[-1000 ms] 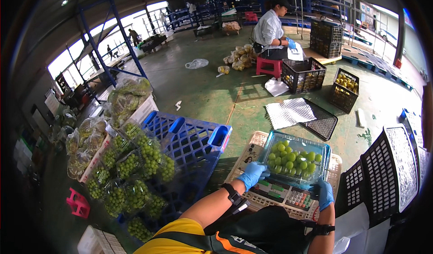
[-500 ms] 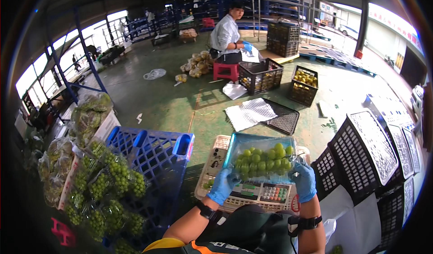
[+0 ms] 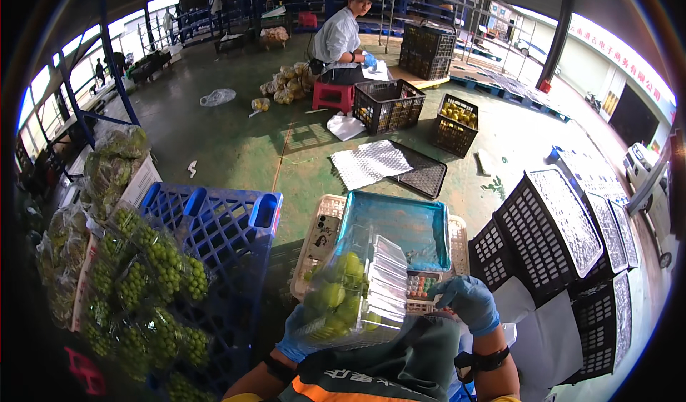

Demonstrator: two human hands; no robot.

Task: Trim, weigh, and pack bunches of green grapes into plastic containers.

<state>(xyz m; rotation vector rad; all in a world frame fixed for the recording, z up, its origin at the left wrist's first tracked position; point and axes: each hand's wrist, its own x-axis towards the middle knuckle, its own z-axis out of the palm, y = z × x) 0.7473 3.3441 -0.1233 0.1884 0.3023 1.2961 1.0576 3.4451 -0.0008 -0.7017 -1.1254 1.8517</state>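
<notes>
My left hand, in a blue glove, grips a clear plastic box of green grapes from its left side. The box is tilted up in front of my lap. To its right, my gloved right hand is apart from it, fingers bent together; whether anything is between them is hidden. Just beyond the hands is a weighing scale, its keypad partly covered by the box. A blue tray lies on the scale, with a phone beside it on the pale perforated base.
At left, bagged green grapes lie beside a blue plastic pallet. Black crates stand at right. Ahead, a person sits on a red stool near a dark crate and a crate of yellowish fruit.
The grape box has come off the blue tray toward my lap and tipped up in my left hand. My right hand has let go of it. The view has shifted right.
</notes>
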